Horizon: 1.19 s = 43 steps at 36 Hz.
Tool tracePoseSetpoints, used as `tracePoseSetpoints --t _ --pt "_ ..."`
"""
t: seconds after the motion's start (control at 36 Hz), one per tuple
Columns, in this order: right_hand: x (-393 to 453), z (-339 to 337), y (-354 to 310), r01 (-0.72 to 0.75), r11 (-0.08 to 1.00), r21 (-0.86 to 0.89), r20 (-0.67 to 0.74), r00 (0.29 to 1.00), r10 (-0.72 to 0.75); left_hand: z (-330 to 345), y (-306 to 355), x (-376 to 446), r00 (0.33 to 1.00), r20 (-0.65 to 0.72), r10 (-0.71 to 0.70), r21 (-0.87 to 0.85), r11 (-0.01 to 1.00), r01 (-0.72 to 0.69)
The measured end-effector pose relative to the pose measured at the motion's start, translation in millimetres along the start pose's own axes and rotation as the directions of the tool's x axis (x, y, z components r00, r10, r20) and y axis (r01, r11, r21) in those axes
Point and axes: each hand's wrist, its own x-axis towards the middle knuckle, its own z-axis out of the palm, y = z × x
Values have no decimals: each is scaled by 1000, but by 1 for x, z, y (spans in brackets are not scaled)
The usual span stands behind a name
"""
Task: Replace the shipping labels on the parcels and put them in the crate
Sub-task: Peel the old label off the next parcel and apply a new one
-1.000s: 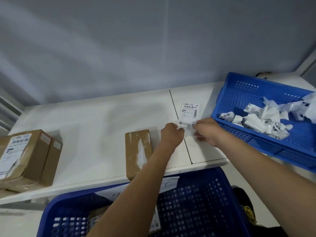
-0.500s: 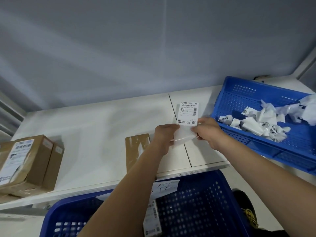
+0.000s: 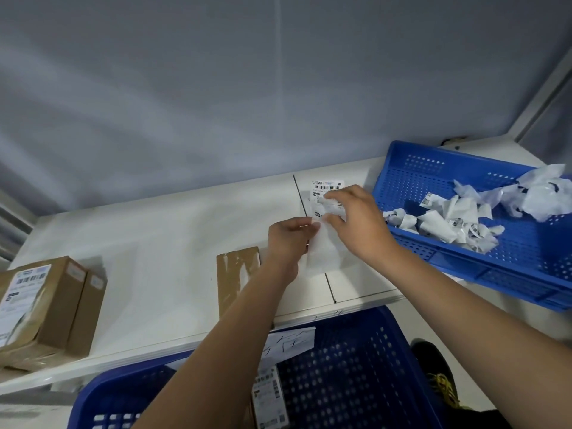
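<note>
A white shipping label (image 3: 325, 188) with barcodes is lifted over the white table. My right hand (image 3: 356, 224) pinches the label's lower part with thumb and fingers. My left hand (image 3: 289, 239) pinches the translucent backing sheet (image 3: 322, 255), which hangs down from the label, partly peeled away. A bare brown parcel (image 3: 236, 274) with clear tape lies flat on the table (image 3: 148, 252) just left of my left wrist. The big blue crate (image 3: 349, 366) stands below the table's front edge, with a labelled parcel (image 3: 270, 397) inside it.
Two brown parcels (image 3: 46, 305), one bearing a label, stand at the table's left edge. A blue tray (image 3: 411, 168) at the right holds several crumpled label scraps (image 3: 448, 218). A handwritten paper note (image 3: 288, 343) hangs on the crate's rim. A grey wall rises behind.
The label came up off the table. My hands have drawn apart, and the backing sheet now hangs farther peeled from the label. My right hand moved up over the label's face.
</note>
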Motion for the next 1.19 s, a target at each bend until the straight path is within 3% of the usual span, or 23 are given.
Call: tracePoseSetpoints --t 0.17,0.44,0.89,1.06,1.19 --pt "2 -9 -1 -36 999 40 119 992 31 1 -3 -7 996 52 77 60 995 -80" --pt "3 -12 1 -86 991 106 133 989 72 2 -5 -11 981 172 94 70 992 -108" --pt "7 -12 7 -31 991 131 125 992 15 8 -5 -11 996 79 30 53 998 -34" --pt "11 -14 10 -73 997 12 51 996 72 6 -6 -9 1000 27 8 51 999 -9" --pt "12 -21 7 -167 978 127 -117 976 182 5 -3 -8 999 30 -29 23 999 28"
